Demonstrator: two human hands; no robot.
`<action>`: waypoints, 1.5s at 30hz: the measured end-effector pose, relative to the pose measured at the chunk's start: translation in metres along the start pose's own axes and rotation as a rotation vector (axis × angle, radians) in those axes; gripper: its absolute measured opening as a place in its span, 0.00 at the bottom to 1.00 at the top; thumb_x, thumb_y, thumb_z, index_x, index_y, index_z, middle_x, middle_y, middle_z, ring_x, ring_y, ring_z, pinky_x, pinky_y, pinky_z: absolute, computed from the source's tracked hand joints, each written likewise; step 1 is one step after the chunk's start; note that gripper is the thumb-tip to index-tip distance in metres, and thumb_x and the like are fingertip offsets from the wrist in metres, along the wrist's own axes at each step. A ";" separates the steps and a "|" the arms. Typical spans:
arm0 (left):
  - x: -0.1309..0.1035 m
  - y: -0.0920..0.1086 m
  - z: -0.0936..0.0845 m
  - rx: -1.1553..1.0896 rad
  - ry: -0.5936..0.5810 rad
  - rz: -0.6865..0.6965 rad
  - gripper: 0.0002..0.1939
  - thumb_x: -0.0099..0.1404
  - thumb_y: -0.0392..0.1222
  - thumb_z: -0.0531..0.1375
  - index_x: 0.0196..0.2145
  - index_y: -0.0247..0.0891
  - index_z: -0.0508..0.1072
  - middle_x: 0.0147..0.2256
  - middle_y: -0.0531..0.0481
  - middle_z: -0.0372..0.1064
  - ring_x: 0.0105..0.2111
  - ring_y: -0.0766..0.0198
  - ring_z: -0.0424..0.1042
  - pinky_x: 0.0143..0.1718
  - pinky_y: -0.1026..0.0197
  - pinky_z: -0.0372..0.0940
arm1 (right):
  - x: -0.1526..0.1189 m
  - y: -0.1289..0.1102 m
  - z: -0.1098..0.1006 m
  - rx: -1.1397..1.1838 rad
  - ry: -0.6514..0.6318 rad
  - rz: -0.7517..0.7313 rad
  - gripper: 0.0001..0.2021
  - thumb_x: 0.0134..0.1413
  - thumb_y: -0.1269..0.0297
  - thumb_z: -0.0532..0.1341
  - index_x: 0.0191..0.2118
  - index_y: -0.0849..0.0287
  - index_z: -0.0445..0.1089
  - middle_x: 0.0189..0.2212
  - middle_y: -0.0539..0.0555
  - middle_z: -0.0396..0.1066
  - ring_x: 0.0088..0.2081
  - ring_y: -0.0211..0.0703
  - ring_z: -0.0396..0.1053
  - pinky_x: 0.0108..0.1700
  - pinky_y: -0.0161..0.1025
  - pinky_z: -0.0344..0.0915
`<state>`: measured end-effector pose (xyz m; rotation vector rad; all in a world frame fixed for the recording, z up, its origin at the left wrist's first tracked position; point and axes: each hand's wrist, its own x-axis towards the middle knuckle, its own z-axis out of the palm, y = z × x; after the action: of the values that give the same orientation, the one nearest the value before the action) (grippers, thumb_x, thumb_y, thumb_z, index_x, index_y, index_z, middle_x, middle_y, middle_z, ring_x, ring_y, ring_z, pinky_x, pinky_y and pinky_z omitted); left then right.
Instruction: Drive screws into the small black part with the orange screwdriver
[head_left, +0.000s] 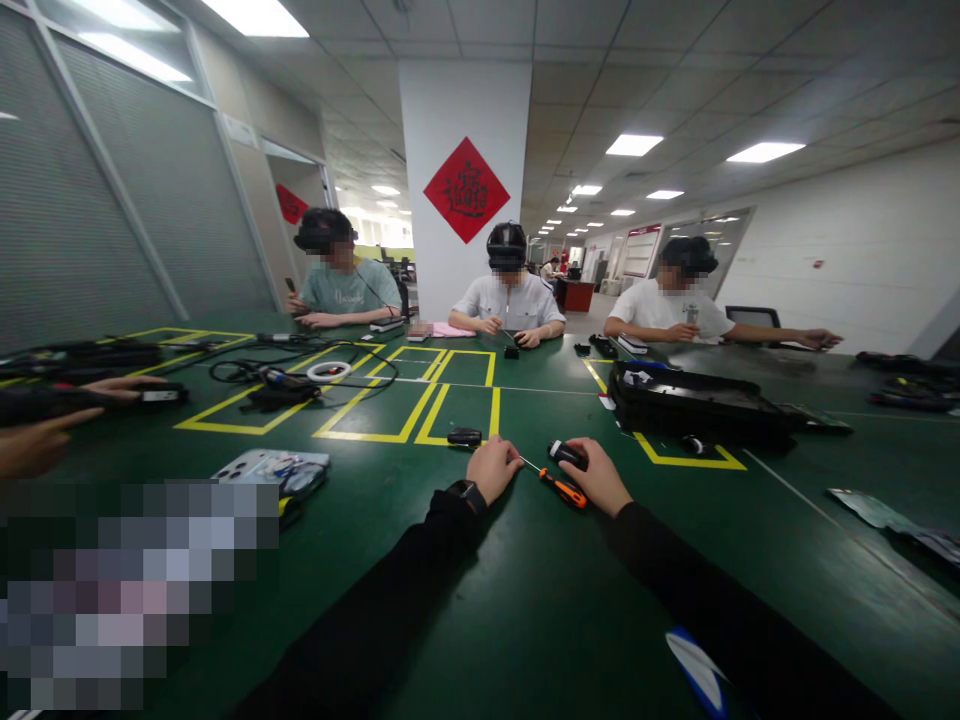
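An orange-and-black screwdriver (pixel 562 488) lies aslant on the green table between my hands, its thin metal shaft pointing left. My left hand (pixel 493 468), with a dark watch at the wrist, has its fingers closed at the tip of that shaft. To the right, my right hand (pixel 602 476) is wrapped around a short black cylinder with a white band (pixel 566 455), which may be a small flashlight. Its palm side is hidden. Just beyond my left hand rests another short black cylindrical piece (pixel 464 437).
A black open case (pixel 697 400) stands at the right. Cables (pixel 277 375) and a white tape roll (pixel 328 372) lie at the left, near a clear bag (pixel 274 468). Yellow tape (pixel 367 436) marks the table (pixel 480 620). Another person's hand (pixel 45 440) reaches in from the left; several people sit opposite.
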<state>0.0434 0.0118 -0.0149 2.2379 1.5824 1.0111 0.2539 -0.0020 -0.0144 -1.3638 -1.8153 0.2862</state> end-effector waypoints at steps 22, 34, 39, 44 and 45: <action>-0.020 -0.012 -0.020 -0.383 -0.022 0.063 0.09 0.55 0.42 0.55 0.30 0.34 0.69 0.23 0.52 0.68 0.23 0.68 0.67 0.28 0.65 0.60 | -0.044 0.231 -0.216 -0.600 0.224 0.380 0.20 0.46 0.61 0.53 0.46 0.63 0.61 0.41 0.62 0.64 0.44 0.55 0.62 0.43 0.47 0.59; -0.019 -0.009 -0.015 -0.775 -0.054 0.004 0.11 0.55 0.36 0.56 0.37 0.33 0.65 0.30 0.47 0.70 0.28 0.67 0.71 0.32 0.62 0.67 | -0.026 0.155 -0.230 -0.724 0.457 0.116 0.22 0.51 0.58 0.51 0.51 0.63 0.55 0.49 0.65 0.57 0.53 0.56 0.51 0.51 0.49 0.49; -0.024 0.005 -0.018 -0.741 -0.105 0.085 0.09 0.60 0.41 0.49 0.38 0.35 0.62 0.30 0.50 0.68 0.15 0.75 0.65 0.16 0.71 0.60 | -0.001 0.010 -0.191 -0.274 -0.355 0.046 0.18 0.50 0.54 0.53 0.44 0.59 0.63 0.41 0.56 0.66 0.41 0.46 0.64 0.42 0.41 0.61; -0.037 0.027 -0.019 -0.781 -0.109 0.110 0.13 0.62 0.43 0.47 0.44 0.39 0.55 0.31 0.52 0.67 0.10 0.78 0.59 0.09 0.74 0.51 | -0.005 -0.095 -0.100 -0.014 -0.637 -0.258 0.14 0.50 0.57 0.55 0.41 0.58 0.66 0.36 0.53 0.68 0.36 0.40 0.65 0.38 0.37 0.62; -0.040 0.031 -0.018 -0.791 -0.115 0.120 0.14 0.62 0.43 0.47 0.45 0.39 0.54 0.32 0.52 0.67 0.10 0.78 0.59 0.09 0.74 0.51 | -0.007 -0.102 -0.082 0.005 -0.563 -0.296 0.13 0.50 0.58 0.55 0.41 0.58 0.65 0.36 0.53 0.68 0.36 0.40 0.65 0.39 0.37 0.62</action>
<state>0.0477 -0.0397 -0.0007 1.7887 0.7882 1.2306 0.2432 -0.0708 0.0971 -1.0498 -2.4436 0.5555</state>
